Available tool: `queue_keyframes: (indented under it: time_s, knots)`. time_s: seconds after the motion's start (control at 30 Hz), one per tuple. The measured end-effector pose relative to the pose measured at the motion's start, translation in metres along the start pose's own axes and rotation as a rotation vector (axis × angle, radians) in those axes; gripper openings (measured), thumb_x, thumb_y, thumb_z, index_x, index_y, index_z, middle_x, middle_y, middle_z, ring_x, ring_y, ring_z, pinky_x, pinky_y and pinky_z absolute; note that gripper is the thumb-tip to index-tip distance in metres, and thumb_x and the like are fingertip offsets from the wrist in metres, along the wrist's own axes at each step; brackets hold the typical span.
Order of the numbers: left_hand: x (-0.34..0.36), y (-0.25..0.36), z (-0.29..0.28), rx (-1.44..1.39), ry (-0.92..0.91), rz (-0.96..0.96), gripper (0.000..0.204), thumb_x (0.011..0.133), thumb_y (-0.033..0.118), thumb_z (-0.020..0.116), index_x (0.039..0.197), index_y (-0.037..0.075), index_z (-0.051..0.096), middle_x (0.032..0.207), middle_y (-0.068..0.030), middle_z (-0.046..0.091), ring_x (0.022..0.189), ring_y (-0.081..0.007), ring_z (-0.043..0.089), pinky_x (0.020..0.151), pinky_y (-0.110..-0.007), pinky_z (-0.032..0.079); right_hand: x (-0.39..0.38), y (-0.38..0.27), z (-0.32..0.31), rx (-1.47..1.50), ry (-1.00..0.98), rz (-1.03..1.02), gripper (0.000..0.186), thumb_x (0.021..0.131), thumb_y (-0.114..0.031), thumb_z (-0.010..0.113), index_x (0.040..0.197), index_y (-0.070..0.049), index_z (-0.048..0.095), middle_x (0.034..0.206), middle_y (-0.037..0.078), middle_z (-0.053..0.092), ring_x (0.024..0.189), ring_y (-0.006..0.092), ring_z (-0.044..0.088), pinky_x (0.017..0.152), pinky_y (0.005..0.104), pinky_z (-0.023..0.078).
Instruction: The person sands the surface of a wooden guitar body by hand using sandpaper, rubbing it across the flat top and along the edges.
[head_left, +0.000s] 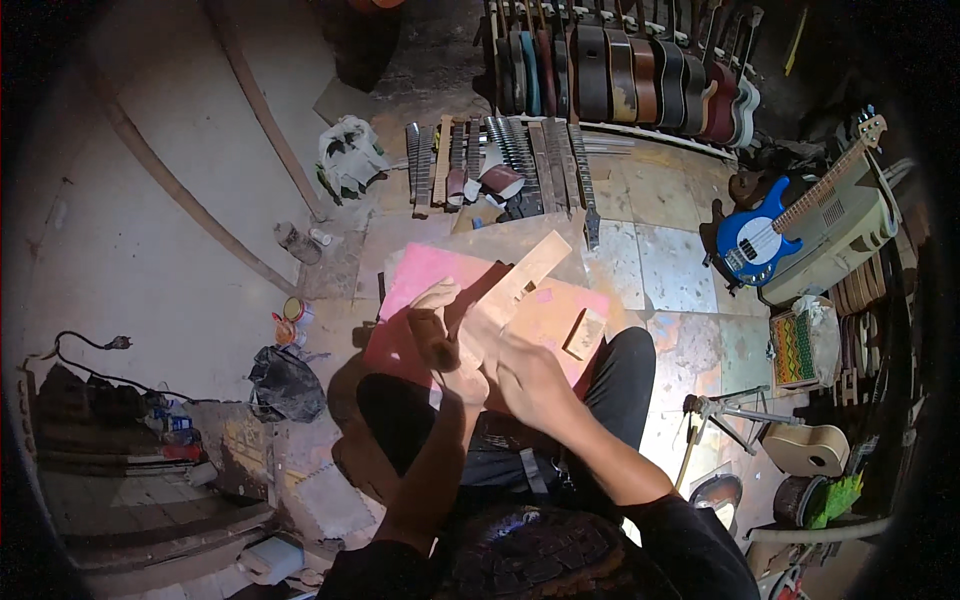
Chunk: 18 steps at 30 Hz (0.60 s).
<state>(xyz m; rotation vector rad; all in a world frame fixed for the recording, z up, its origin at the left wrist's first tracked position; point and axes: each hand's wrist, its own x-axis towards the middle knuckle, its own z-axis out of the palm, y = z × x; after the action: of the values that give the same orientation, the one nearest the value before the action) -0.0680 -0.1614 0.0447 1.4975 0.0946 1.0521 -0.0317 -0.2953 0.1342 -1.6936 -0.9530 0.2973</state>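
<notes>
A pale flat wooden piece [535, 267], long and narrow with a small dark slot in it, lies slanted over a pink-faced board [428, 262] in front of my lap. My left hand [438, 338] is at the near left end of the wooden piece, fingers bent and closed about it. Over the near part of the same piece is my right hand [522, 375]; its fingers are smeared by motion, so their grip does not show. To the right, a small wooden block [585, 333] rests on the board, apart from both hands.
Beyond the board lie several guitar necks and fretboards [462, 160]. Guitar bodies [620, 80] stand in a row on a rack behind. A blue bass guitar [760, 240] leans at the right. A black plastic bag [287, 382] and cans [292, 312] are at the left.
</notes>
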Motion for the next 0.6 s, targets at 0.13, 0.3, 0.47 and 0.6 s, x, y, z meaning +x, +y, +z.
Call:
queue_keyframes:
  time_s: [0.13, 0.3, 0.47, 0.6]
  knots:
    - [0.000, 0.001, -0.002, 0.016, 0.016, -0.006, 0.047, 0.100, 0.033, 0.053, 0.126, -0.006, 0.048, 0.124, -0.0151, 0.048, 0.118, -0.0263, 0.052, 0.101, -0.039, 0.045, -0.003, 0.001, 0.001, 0.180, -0.031, -0.008, 0.060, 0.087, 0.010, 0.045, 0.145, -0.003, 0.052, 0.150, 0.020, 0.051, 0.136, 0.0348, 0.053, 0.116, 0.0352, 0.040]
    - [0.004, 0.004, 0.003, 0.035, 0.059, -0.016, 0.045, 0.100, 0.031, 0.053, 0.125, -0.007, 0.048, 0.124, -0.0158, 0.048, 0.118, -0.0269, 0.052, 0.101, -0.040, 0.045, -0.003, -0.006, 0.005, 0.228, -0.014, 0.000, 0.062, 0.087, 0.011, 0.043, 0.147, -0.006, 0.052, 0.150, 0.018, 0.052, 0.133, 0.0336, 0.057, 0.112, 0.0353, 0.044]
    - [0.018, 0.031, 0.019, -0.004, 0.048, 0.104, 0.053, 0.101, 0.034, 0.050, 0.129, -0.010, 0.047, 0.131, -0.0205, 0.049, 0.126, -0.0313, 0.050, 0.108, -0.044, 0.041, 0.002, 0.040, -0.001, -0.054, 0.025, -0.043, 0.068, 0.086, 0.012, 0.040, 0.150, -0.008, 0.049, 0.154, 0.015, 0.049, 0.132, 0.0318, 0.058, 0.111, 0.0373, 0.045]
    - [-0.011, -0.009, -0.012, -0.012, 0.080, -0.002, 0.063, 0.104, 0.041, 0.046, 0.142, -0.009, 0.039, 0.143, -0.0224, 0.048, 0.133, -0.0339, 0.049, 0.113, -0.045, 0.039, 0.000, -0.015, -0.002, 0.288, -0.112, 0.168, 0.067, 0.084, 0.013, 0.039, 0.148, -0.005, 0.050, 0.154, 0.018, 0.048, 0.134, 0.0319, 0.056, 0.109, 0.0351, 0.047]
